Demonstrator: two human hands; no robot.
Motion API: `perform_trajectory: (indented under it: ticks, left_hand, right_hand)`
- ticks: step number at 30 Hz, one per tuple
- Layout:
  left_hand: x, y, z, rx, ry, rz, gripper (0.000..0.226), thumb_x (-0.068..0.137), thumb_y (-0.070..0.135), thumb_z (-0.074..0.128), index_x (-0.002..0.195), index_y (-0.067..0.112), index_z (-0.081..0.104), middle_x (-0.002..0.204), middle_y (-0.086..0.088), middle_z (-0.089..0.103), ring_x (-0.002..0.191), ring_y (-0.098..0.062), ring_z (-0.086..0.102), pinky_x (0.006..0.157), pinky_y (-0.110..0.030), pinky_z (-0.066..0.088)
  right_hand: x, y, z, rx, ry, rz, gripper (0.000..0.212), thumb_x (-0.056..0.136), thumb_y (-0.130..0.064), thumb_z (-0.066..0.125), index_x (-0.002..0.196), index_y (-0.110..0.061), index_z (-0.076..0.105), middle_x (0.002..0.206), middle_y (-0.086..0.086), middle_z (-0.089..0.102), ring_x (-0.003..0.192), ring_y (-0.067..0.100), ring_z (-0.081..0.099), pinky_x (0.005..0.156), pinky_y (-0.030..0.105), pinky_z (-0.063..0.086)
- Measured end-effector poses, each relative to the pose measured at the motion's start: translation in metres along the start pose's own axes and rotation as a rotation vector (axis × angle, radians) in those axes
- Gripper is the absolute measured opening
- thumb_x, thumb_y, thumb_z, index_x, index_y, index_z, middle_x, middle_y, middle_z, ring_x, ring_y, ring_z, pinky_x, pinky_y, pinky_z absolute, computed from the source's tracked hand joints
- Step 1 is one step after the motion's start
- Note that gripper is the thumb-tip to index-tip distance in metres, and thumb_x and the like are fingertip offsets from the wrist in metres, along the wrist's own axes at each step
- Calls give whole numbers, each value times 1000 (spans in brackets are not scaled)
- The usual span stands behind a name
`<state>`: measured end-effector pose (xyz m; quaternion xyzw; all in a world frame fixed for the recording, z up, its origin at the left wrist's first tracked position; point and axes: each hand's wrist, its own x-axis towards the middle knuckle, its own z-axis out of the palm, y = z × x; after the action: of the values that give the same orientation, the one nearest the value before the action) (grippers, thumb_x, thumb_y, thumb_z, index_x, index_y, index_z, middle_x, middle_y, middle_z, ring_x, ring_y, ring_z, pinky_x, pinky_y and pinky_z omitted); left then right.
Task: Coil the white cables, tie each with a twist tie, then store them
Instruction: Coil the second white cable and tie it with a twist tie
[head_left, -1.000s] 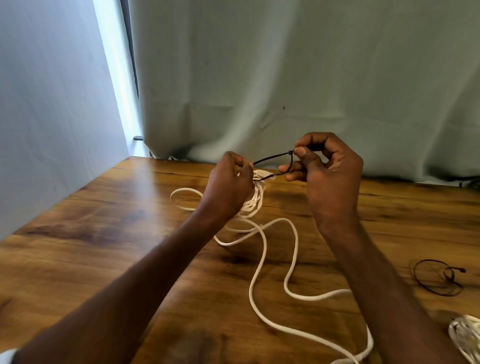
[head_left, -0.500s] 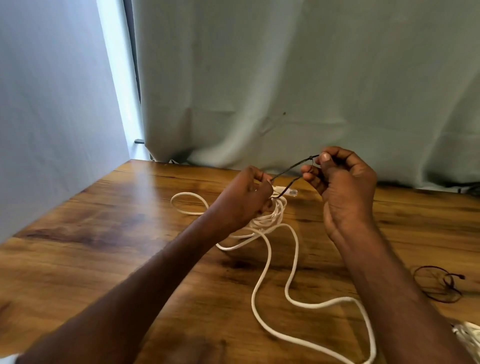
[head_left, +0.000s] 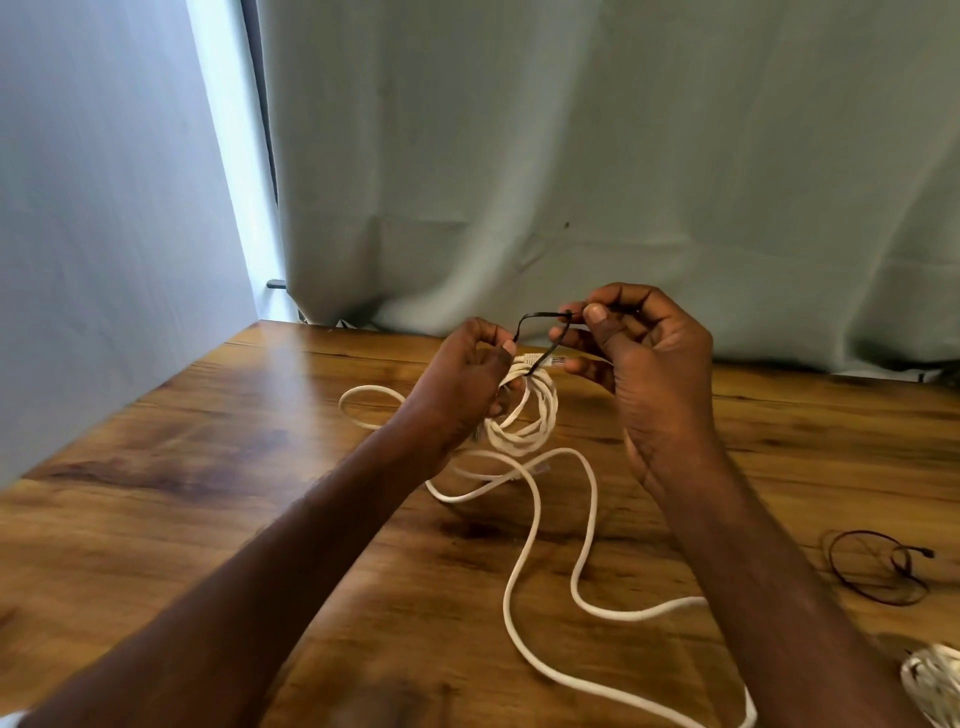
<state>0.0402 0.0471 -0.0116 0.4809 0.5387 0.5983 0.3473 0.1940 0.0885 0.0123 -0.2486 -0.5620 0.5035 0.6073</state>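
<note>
White cable (head_left: 540, 410) is partly gathered into a small coil held just above the wooden table (head_left: 208, 467), between the two hands near the table's far edge. Its left side is gripped by the left hand (head_left: 462, 384), whose fingers are curled round the bunched loops, thumb tip up near the top of the bundle. A clear plug end (head_left: 545, 359) of the cable sticks out to the right at the top of the coil. The rest of the cable is loose: one loop lies on the table to the left of the left wrist, and a long wavy length trails from the coil toward the near edge, passing under the right forearm and out of view at the bottom. A dark twist tie (head_left: 543, 332) arches over the top of the coil; the right hand (head_left: 649, 364) pinches its upper end between thumb and forefinger, the other fingers curled in below, while the tie's other leg runs down across the cable bundle. On the table to the right, well apart from the hands, lies another dark tie (head_left: 878, 569) bent into a loose ring. At the lower right corner a second white coil (head_left: 935, 686) shows only in part. A pale curtain (head_left: 571, 156) hangs behind the table. No container is visible.
</note>
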Motion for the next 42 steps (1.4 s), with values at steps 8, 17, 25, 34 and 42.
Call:
perform_trajectory:
  ticks: [8, 17, 25, 34, 42]
  left_hand:
    - [3, -2, -3, 48, 80, 27, 13, 109, 18, 54, 119, 10, 57, 91, -5, 55, 55, -9, 46, 42, -17, 39]
    - [7, -5, -3, -13, 81, 3, 16, 110, 24, 54, 115, 10, 61, 77, 0, 52, 48, -7, 45, 53, -32, 38]
    - [6, -3, 0, -92, 66, 12, 22, 112, 23, 48, 119, 5, 59, 87, -8, 53, 50, -5, 47, 52, -26, 42]
    - [10, -6, -7, -347, 161, -72, 25, 112, 20, 50, 112, -1, 63, 71, -5, 53, 45, -6, 46, 52, -29, 43]
    - [16, -9, -18, -705, 122, -222, 23, 110, 14, 50, 125, -3, 55, 68, -4, 55, 43, -6, 45, 47, -26, 45]
  right_hand:
    - [1, 1, -2, -32, 37, -23, 13, 100, -1, 61, 108, -9, 69, 96, 10, 78, 85, 23, 79, 56, 25, 60]
    - [3, 7, -2, 117, -60, 121, 29, 97, 2, 64, 122, -10, 67, 98, 13, 78, 93, 26, 78, 72, 30, 64]
    - [11, 7, -13, 407, 220, 291, 27, 97, 6, 60, 118, -7, 71, 92, 9, 74, 85, 19, 76, 74, 25, 61]
    - [11, 6, -18, 257, -23, 405, 22, 97, 5, 59, 108, -6, 74, 82, 6, 71, 76, 14, 71, 74, 25, 63]
    - [4, 6, -11, -117, -149, 217, 20, 95, 1, 68, 101, -14, 79, 94, 9, 79, 93, 20, 76, 71, 26, 61]
